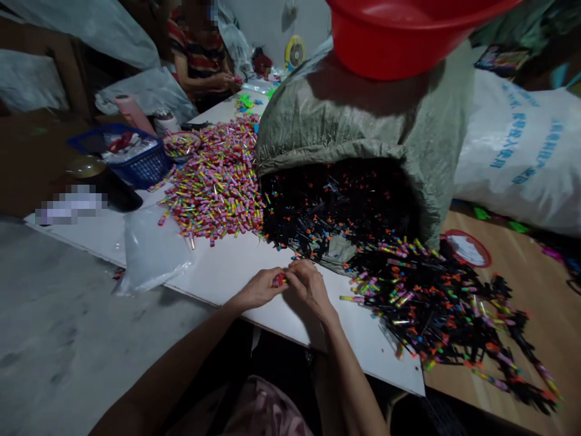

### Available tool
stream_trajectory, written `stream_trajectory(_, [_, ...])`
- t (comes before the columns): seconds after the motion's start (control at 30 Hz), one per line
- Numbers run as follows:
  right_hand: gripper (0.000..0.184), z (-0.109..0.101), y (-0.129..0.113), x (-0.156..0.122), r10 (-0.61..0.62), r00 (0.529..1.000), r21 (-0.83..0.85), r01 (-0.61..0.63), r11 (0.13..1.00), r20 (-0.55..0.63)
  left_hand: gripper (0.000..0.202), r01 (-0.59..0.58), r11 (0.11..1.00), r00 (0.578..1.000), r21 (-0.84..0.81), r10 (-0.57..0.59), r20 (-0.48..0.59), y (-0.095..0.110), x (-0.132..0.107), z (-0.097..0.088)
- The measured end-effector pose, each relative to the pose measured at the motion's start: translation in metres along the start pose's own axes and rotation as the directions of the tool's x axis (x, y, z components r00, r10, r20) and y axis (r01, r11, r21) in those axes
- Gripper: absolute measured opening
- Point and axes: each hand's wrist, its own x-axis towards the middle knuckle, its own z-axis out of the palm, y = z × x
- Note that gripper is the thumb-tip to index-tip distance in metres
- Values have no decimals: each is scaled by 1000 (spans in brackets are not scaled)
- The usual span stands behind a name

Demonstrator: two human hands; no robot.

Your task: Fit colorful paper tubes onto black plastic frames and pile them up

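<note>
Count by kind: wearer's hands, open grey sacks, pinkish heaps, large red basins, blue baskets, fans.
Wearer's hands: 2, left hand and right hand
Open grey sack: 1
Pinkish heap: 1
Large red basin: 1
Blue basket: 1
Fan: 1
Total: 7

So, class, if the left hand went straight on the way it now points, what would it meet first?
Most likely the right hand, close beside the small red piece in the left hand; whether the two hands touch is unclear.
</note>
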Motion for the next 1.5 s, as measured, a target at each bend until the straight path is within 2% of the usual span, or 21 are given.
stream_trajectory(0.07, [24,0,2,-3,4,1000,-6,-4,1000,-21,18,10,1000,1000,-22,-11,-7,-1,-1,1])
stream_trajectory(0.13, [26,-6,1,-7,0,995,-35,-3,999,-96,19,56,994,998,-93,-59,-24,-4,-4,5])
stream_trajectory(0.2, [25,-17,-2,-10,18,966,-51,-33,998,-258,22,130,957,991,-260,-133,6,-6,-7,13])
stream_trajectory(0.23, [24,-22,-4,-13,35,935,-57,-60,997,-353,25,161,912,986,-377,-161,33,-6,-9,19])
stream_trajectory(0.27, [22,-26,-7,-15,48,896,-68,-86,994,-441,28,174,843,984,-509,-172,50,-5,-10,25])
stream_trajectory(0.33, [18,-28,-13,-22,47,827,-100,-124,987,-560,35,130,643,986,-755,-167,28,1,-12,39])
stream_trajectory(0.4, [17,-20,-20,-30,15,794,-134,-122,983,-608,40,43,439,985,-897,-171,-37,10,-11,52])
stream_trajectory(0.47, [15,-7,-25,-37,-25,791,-166,-97,981,-611,41,-1,299,974,-954,-216,-69,19,-7,58])
stream_trajectory(0.57, [11,5,-23,-43,-36,830,-174,-75,982,-556,37,-12,194,940,-981,-333,-78,23,-2,53])
stream_trajectory(0.63, [11,2,-14,-41,44,882,-155,-131,979,-469,38,-17,203,910,-979,-403,-99,19,-2,41])
stream_trajectory(0.73, [17,-11,1,-30,240,923,-251,-319,914,-300,45,22,312,858,-950,-493,-142,9,-9,24])
stream_trajectory(0.83, [31,-14,11,-19,436,883,-447,-465,764,-174,52,108,379,824,-919,-552,-131,3,-16,21])
stream_trajectory(0.9, [37,-9,13,-19,508,849,-492,-508,707,-147,55,124,403,834,-907,-537,-124,2,-18,24])
stream_trajectory(0.93, [38,-7,14,-21,521,841,-474,-522,710,-145,55,117,418,844,-901,-519,-132,2,-18,26])
stream_trajectory(1.0, [38,-5,12,-27,522,844,-345,-530,774,-125,52,94,456,860,-885,-485,-159,2,-17,28])
stream_trajectory(1.07, [35,-9,7,-31,514,853,-89,-521,849,-91,48,73,477,873,-876,-456,-176,1,-15,27])
stream_trajectory(1.13, [29,-14,-5,-32,504,858,201,-479,855,-97,46,57,477,890,-877,-423,-172,2,-14,26])
stream_trajectory(1.2, [27,-16,-21,-29,503,849,397,-410,821,-164,44,33,479,908,-877,-380,-173,3,-14,26])
stream_trajectory(1.3, [23,-10,-42,-23,483,838,457,-337,823,-253,43,-36,492,921,-870,-322,-220,5,-15,27])
stream_trajectory(1.4, [21,1,-48,-23,513,826,470,-366,804,-234,47,-96,512,914,-853,-294,-280,2,-17,27])
stream_trajectory(1.5, [21,5,-47,-25,543,801,497,-374,783,-252,48,-76,632,918,-771,-258,-302,-2,-19,24])
